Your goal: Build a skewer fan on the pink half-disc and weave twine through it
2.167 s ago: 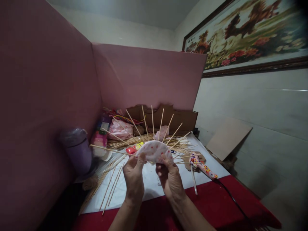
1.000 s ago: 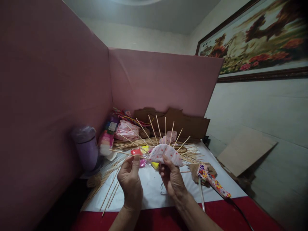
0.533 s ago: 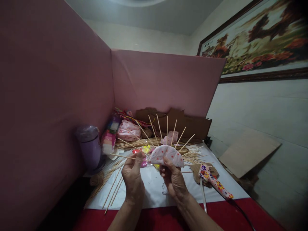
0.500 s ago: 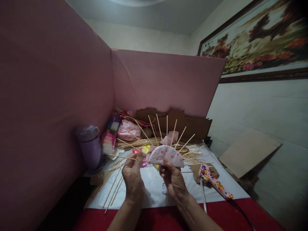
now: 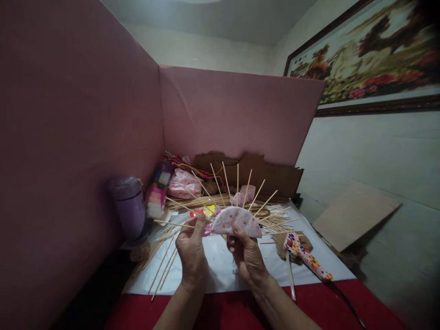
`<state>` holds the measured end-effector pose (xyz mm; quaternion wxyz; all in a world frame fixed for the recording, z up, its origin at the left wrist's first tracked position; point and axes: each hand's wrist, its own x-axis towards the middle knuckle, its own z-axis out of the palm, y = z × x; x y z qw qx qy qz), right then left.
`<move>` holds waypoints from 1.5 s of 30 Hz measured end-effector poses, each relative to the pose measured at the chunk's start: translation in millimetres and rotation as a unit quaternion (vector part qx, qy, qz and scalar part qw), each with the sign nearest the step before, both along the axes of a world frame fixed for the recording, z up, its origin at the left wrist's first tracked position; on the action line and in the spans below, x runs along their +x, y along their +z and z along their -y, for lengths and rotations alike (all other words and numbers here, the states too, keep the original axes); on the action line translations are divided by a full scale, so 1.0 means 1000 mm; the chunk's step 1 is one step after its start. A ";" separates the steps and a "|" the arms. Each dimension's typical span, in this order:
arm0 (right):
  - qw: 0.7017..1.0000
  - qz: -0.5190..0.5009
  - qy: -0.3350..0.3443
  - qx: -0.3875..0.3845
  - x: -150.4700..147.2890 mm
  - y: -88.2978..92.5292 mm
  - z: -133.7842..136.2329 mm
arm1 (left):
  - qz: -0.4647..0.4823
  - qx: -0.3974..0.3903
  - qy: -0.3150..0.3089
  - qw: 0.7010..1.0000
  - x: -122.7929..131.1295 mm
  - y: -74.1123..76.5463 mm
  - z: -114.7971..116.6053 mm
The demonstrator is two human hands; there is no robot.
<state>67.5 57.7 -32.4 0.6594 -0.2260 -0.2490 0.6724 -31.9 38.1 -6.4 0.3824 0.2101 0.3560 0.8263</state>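
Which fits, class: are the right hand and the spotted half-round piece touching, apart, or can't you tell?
Touching. The head view shows the right hand gripping the spotted half-round piece, its thumb lying over the front.

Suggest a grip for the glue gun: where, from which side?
Probably around the handle, from above and the near right. It is long and slim, slanting out toward the near right, while the gun's other end lies over the cardboard. I'd avoid the cord at the handle's tip and the pale stick jutting nearward.
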 end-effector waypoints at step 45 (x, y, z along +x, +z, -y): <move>0.994 -0.007 -0.060 -0.094 0.011 -0.005 -0.019 | -0.207 -0.062 -0.239 0.947 0.017 -0.036 -0.019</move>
